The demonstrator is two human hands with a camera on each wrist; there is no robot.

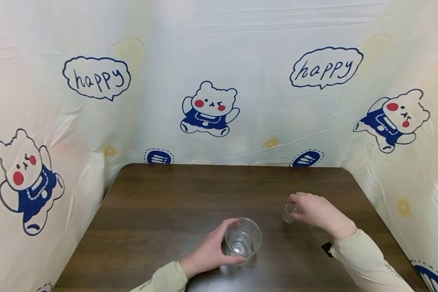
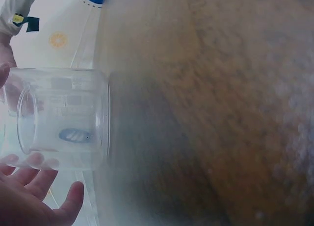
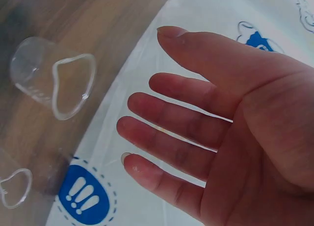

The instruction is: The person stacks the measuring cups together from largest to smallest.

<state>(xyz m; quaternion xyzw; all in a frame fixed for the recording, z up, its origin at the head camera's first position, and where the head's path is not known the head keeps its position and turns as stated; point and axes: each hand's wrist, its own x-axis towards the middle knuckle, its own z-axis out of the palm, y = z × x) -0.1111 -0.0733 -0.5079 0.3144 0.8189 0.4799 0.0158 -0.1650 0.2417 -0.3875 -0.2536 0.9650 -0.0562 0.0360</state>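
Low in the middle of the head view, my left hand (image 1: 213, 247) holds a large clear glass beaker (image 1: 253, 239), its thumb and fingers around the sides. An inner ring shows through the glass; whether another vessel sits inside, I cannot tell. The left wrist view has this beaker (image 2: 88, 103) upright, left fingers (image 2: 41, 184) at its side. To its right, my right hand (image 1: 317, 211) has thumb and fingers around a small clear beaker (image 1: 289, 213). The right wrist view differs: the right hand (image 3: 196, 123) appears with straight fingers, apart from the large beaker (image 3: 34, 64) and small beaker (image 3: 27, 191).
Both beakers are over a dark brown wooden table (image 1: 190, 186). A pale curtain (image 1: 263, 109) printed with bears surrounds its back and sides. A small black tag (image 1: 327, 249) hangs at the right sleeve (image 1: 365, 259).
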